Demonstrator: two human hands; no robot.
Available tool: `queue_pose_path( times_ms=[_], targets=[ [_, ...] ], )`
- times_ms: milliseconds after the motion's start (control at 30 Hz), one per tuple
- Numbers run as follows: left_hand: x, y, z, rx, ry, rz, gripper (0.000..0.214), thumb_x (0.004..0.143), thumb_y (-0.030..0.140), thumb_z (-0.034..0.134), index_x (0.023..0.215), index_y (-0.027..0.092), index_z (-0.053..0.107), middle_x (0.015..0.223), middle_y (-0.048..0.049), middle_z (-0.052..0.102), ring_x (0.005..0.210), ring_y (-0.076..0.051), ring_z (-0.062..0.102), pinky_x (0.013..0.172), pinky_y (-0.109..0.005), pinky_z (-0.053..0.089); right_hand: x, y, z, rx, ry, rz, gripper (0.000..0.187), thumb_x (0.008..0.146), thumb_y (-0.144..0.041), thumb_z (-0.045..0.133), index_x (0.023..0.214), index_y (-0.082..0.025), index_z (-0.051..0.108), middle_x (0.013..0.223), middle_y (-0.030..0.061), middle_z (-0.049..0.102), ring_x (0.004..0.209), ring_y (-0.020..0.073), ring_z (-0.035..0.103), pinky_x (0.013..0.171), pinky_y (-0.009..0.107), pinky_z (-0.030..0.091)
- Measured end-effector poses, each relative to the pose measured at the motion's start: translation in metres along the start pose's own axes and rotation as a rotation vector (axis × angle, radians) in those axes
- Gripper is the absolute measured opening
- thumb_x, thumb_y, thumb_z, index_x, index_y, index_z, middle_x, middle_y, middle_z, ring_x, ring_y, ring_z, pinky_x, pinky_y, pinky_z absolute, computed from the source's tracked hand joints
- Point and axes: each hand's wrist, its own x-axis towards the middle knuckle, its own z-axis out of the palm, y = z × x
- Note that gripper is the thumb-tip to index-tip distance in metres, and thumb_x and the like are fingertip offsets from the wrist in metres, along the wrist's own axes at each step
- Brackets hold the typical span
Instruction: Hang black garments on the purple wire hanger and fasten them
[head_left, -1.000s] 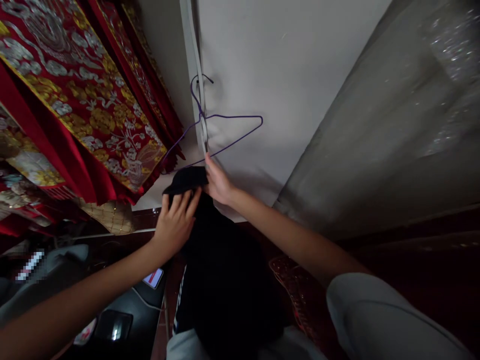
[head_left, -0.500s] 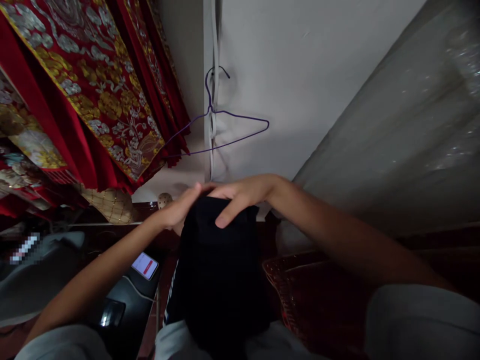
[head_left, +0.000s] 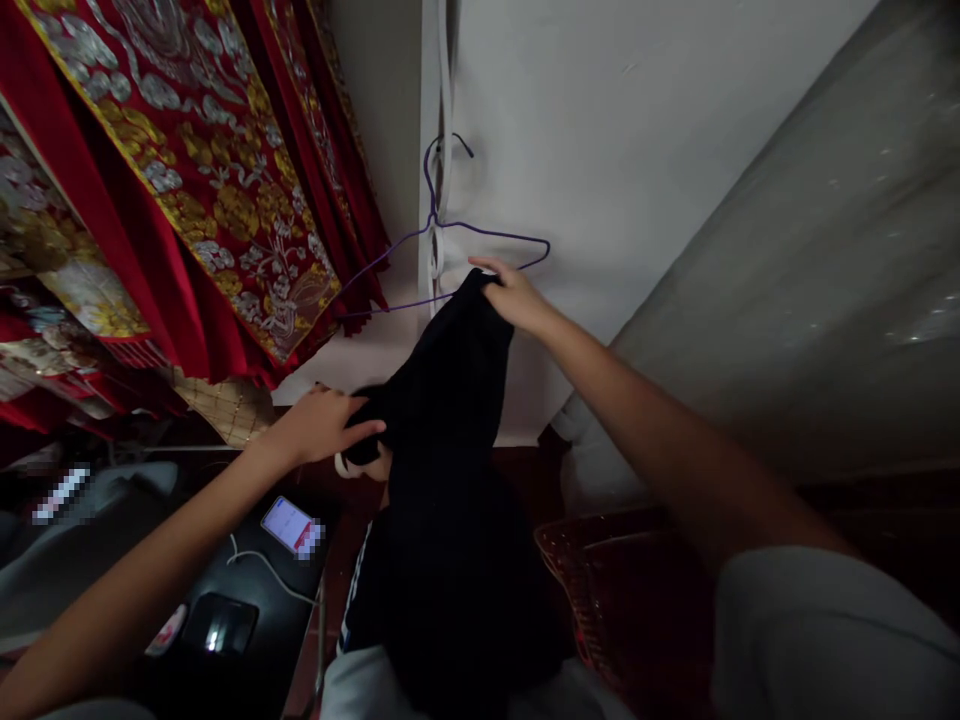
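Note:
A black garment [head_left: 450, 400] is stretched upward between my hands, its lower part lying over my lap. My right hand [head_left: 514, 295] pinches its upper corner just in front of the purple wire hanger [head_left: 495, 233]. Lower and to the left, my left hand [head_left: 330, 425] grips another edge, thumb on the near side of the cloth. The hanger is hooked up by a white cable [head_left: 444, 80] at the wall, with nothing on it. Part of its bottom bar is hidden behind the garment. What kind of garment this is, I cannot tell.
Red embroidered cloth [head_left: 247, 200] hangs at the left. A lit phone [head_left: 289, 525] and a dark device [head_left: 221, 625] lie on a black surface with a cable. Clear plastic sheeting [head_left: 810, 300] covers something at the right. A dark red cushion [head_left: 645, 600] sits below it.
My hands have moved apart from close together at the garment's top. The right one rose toward the hanger with a corner, the left shifted slightly left, and the cloth spread between them.

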Motion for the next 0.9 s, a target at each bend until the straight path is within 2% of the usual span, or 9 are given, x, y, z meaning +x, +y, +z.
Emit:
queue_pose_path(
  times_ms=[133,233,300,433,533,600,733,800,900],
  targets=[
    [-0.011,-0.001,-0.004,0.034,-0.050,-0.140,0.041,0.107,0.042,0.044,0.102,0.016,0.076,0.094,-0.0153,0.078,0.095,-0.033,0.075,0.089,-0.044,0.056,0.004,0.020,0.015,-0.179,-0.062,0.135,0.016,0.084,-0.022,0.053,0.072,-0.018,0.063,0.067,-0.0010,0.059,0.073,0.0157,0.056,0.075,0.026,0.044],
    [-0.007,-0.019,0.001,0.069,-0.090,-0.272,0.035,0.104,0.025,0.040,0.104,0.015,0.074,0.099,-0.0173,0.077,0.093,-0.032,0.076,0.084,-0.042,0.057,-0.007,0.017,-0.001,-0.275,-0.031,0.168,0.024,0.078,-0.025,0.060,0.056,-0.018,0.053,0.054,-0.0025,0.047,0.061,0.0135,0.047,0.061,0.025,0.034],
    [0.000,-0.028,0.006,0.021,-0.042,-0.305,0.035,0.102,0.019,0.038,0.106,0.014,0.073,0.107,-0.0189,0.075,0.094,-0.030,0.076,0.085,-0.039,0.058,-0.020,0.011,-0.019,-0.301,-0.021,0.165,0.025,0.075,-0.027,0.063,0.054,-0.018,0.053,0.052,-0.0029,0.045,0.056,0.0122,0.044,0.056,0.025,0.030],
    [0.026,-0.026,0.005,-0.276,0.313,-0.258,0.038,0.098,0.012,0.040,0.118,0.012,0.071,0.124,-0.0174,0.072,0.114,-0.026,0.072,0.104,-0.037,0.055,-0.049,-0.007,-0.051,-0.294,-0.011,0.143,0.026,0.074,-0.031,0.061,0.053,-0.019,0.051,0.051,-0.0024,0.043,0.052,0.0116,0.041,0.052,0.026,0.029],
    [0.058,-0.014,-0.016,-0.477,0.663,-0.160,0.043,0.099,0.013,0.039,0.130,0.013,0.068,0.140,-0.0142,0.067,0.136,-0.024,0.061,0.119,-0.039,0.045,-0.069,-0.025,-0.055,-0.269,0.000,0.090,0.029,0.074,-0.033,0.062,0.052,-0.021,0.047,0.053,-0.0012,0.044,0.053,0.0135,0.044,0.052,0.028,0.030],
    [0.083,-0.009,-0.037,-0.505,0.811,-0.081,0.043,0.098,0.012,0.039,0.132,0.014,0.066,0.144,-0.0116,0.065,0.139,-0.024,0.058,0.123,-0.042,0.042,-0.080,-0.035,-0.050,-0.238,0.008,0.073,0.032,0.076,-0.035,0.062,0.052,-0.022,0.044,0.053,-0.0004,0.043,0.054,0.0149,0.044,0.051,0.029,0.031],
    [0.118,-0.010,-0.069,-0.482,0.758,0.055,0.043,0.095,0.007,0.044,0.131,0.013,0.066,0.129,-0.0100,0.072,0.127,-0.024,0.065,0.117,-0.045,0.047,-0.093,-0.040,-0.043,-0.185,-0.037,-0.019,0.021,0.079,-0.032,0.059,0.061,-0.023,0.054,0.061,0.0015,0.054,0.063,0.0187,0.055,0.056,0.030,0.042],
    [0.123,-0.016,-0.074,-0.421,0.698,0.070,0.044,0.091,0.004,0.045,0.129,0.011,0.067,0.128,-0.0110,0.072,0.126,-0.025,0.065,0.117,-0.046,0.046,-0.091,-0.037,-0.050,-0.186,-0.014,-0.127,0.008,0.077,-0.027,0.064,0.082,-0.023,0.068,0.080,0.0029,0.067,0.074,0.0203,0.063,0.066,0.031,0.049],
    [0.121,-0.027,-0.075,-0.340,0.685,0.046,0.044,0.090,0.003,0.042,0.125,0.011,0.067,0.127,-0.0125,0.071,0.124,-0.027,0.064,0.117,-0.047,0.045,-0.078,-0.034,-0.076,-0.155,0.233,-0.221,0.055,0.067,-0.017,0.077,0.121,-0.022,0.069,0.124,0.0078,0.069,0.081,0.0174,0.068,0.074,0.032,0.053]
  ],
)
